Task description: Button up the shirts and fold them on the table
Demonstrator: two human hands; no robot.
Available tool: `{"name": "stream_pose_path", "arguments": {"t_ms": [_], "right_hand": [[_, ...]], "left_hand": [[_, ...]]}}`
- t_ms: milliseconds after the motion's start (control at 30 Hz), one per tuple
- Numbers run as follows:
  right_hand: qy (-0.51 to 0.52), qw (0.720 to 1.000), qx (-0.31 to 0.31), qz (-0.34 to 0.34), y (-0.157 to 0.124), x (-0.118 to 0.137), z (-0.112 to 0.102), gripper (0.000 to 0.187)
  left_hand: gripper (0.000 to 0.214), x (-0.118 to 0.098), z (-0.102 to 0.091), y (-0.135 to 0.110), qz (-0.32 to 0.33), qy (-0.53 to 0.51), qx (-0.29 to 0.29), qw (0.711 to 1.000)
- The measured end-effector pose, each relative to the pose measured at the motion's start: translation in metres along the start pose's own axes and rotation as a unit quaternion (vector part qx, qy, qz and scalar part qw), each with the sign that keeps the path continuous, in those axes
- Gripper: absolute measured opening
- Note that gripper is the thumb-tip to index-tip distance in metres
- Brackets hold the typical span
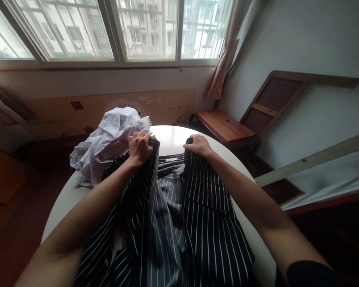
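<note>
A black shirt with thin white stripes (209, 207) lies across the round white table (175, 135), its front parted and its grey inner side showing. My left hand (140, 147) is closed on the top edge of the left front panel. On the other side, my right hand (199, 145) pinches the top edge of the right panel. Between the two hands, the back neckband with a pale label is visible. Crumpled white cloth (110, 139) sits just beyond my left hand, on the table's left part. The shirt's lower end runs out of view.
A wooden stool or low bench (227, 125) stands past the table's far right edge. Behind it a brown wooden panel (272, 99) leans at the wall. Barred windows (146, 32) span the far wall, with a curtain (223, 71) beside them.
</note>
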State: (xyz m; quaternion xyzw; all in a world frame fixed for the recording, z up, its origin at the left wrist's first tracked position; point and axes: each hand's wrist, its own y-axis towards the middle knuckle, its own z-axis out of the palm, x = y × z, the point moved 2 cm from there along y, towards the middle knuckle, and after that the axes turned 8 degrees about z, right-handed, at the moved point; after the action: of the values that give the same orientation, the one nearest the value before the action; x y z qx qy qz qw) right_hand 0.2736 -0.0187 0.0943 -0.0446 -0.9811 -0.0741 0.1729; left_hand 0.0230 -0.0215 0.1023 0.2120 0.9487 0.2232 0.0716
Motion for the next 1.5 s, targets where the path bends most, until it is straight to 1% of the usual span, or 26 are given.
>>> {"name": "stream_pose_path", "arguments": {"t_ms": [100,167,200,233,300,367,467,533,600,700,767,800,867,900,933,1033,1067,1100,1133,1200,1233,1267,1300,1367,1433,1500], "right_hand": [[-0.033,0.996,0.052,-0.060,0.003,0.015,0.034,0.035],[-0.073,0.990,0.085,-0.087,-0.004,0.011,0.053,0.041],[-0.092,0.987,0.089,-0.098,-0.010,0.007,0.059,0.044],[-0.107,0.984,0.085,-0.111,-0.016,0.001,0.062,0.045],[-0.122,0.980,0.065,-0.142,-0.028,-0.010,0.063,0.047],[-0.126,0.977,0.052,-0.161,-0.041,-0.021,0.057,0.053],[-0.102,0.981,0.040,-0.161,-0.062,-0.029,0.041,0.056],[-0.069,0.986,0.017,-0.148,-0.084,-0.030,0.029,0.047],[-0.038,0.989,0.007,-0.140,-0.111,-0.027,0.021,0.041],[-0.011,0.984,0.056,-0.168,-0.153,-0.015,0.024,0.043],[-0.011,0.975,0.095,-0.201,-0.176,-0.006,0.033,0.036],[-0.016,0.970,0.111,-0.215,-0.185,-0.001,0.038,0.027],[-0.026,0.961,0.137,-0.238,-0.197,0.006,0.045,0.013],[-0.024,0.957,0.150,-0.247,-0.200,0.008,0.046,0.011],[-0.015,0.952,0.167,-0.255,-0.202,0.010,0.045,0.011],[0.058,0.926,0.262,-0.265,-0.190,0.009,0.034,0.007],[0.092,0.922,0.284,-0.247,-0.178,0.007,0.028,0.008],[0.128,0.925,0.287,-0.215,-0.162,0.004,0.021,0.011],[0.163,0.937,0.260,-0.166,-0.141,0.000,0.016,0.014],[0.210,0.969,0.119,-0.043,-0.092,-0.010,0.007,0.021],[0.224,0.973,0.058,0.016,-0.067,-0.016,0.006,0.024],[0.222,0.973,0.020,0.065,-0.044,-0.020,0.008,0.026],[0.206,0.973,0.014,0.101,-0.024,-0.022,0.012,0.028],[0.154,0.977,0.056,0.139,0.006,-0.024,0.025,0.033],[0.112,0.975,0.123,0.148,0.022,-0.023,0.037,0.036],[0.097,0.968,0.184,0.142,0.027,-0.021,0.046,0.032]], "left_hand": [[0.032,-0.016,0.026,0.003,0.025,0.047,0.039,0.998],[0.034,-0.019,0.042,-0.005,0.065,0.068,0.077,0.993],[0.034,-0.019,0.047,-0.012,0.096,0.073,0.092,0.988],[0.035,-0.018,0.050,-0.018,0.131,0.077,0.103,0.983],[0.040,-0.012,0.049,-0.032,0.193,0.084,0.110,0.971],[0.045,-0.007,0.039,-0.044,0.213,0.088,0.109,0.967],[0.049,-0.007,0.013,-0.063,0.187,0.071,0.105,0.974],[0.044,-0.015,-0.003,-0.081,0.158,0.037,0.109,0.981],[0.044,-0.025,-0.012,-0.101,0.124,-0.004,0.148,0.981],[0.050,-0.042,-0.009,-0.131,0.092,-0.059,0.252,0.962],[0.043,-0.053,-0.002,-0.146,0.086,-0.080,0.293,0.949],[0.038,-0.058,0.001,-0.151,0.083,-0.089,0.298,0.947],[0.032,-0.069,0.004,-0.158,0.071,-0.127,0.288,0.947],[0.031,-0.075,0.003,-0.160,0.068,-0.161,0.282,0.943],[0.031,-0.079,0.001,-0.161,0.075,-0.202,0.289,0.933],[0.037,-0.087,-0.009,-0.152,0.157,-0.311,0.362,0.865],[0.039,-0.084,-0.013,-0.143,0.175,-0.322,0.370,0.854],[0.041,-0.077,-0.016,-0.130,0.172,-0.319,0.354,0.862],[0.043,-0.067,-0.018,-0.113,0.143,-0.301,0.311,0.890],[0.044,-0.041,-0.019,-0.073,0.032,-0.223,0.175,0.958],[0.043,-0.027,-0.017,-0.054,-0.022,-0.170,0.121,0.978],[0.043,-0.016,-0.013,-0.037,-0.057,-0.118,0.099,0.986],[0.044,-0.007,-0.006,-0.023,-0.077,-0.081,0.119,0.987],[0.048,0.003,0.011,-0.005,-0.087,-0.032,0.209,0.974],[0.048,0.004,0.027,0.000,-0.077,-0.012,0.296,0.952],[0.040,0.002,0.037,-0.002,-0.071,-0.005,0.334,0.940]]}}
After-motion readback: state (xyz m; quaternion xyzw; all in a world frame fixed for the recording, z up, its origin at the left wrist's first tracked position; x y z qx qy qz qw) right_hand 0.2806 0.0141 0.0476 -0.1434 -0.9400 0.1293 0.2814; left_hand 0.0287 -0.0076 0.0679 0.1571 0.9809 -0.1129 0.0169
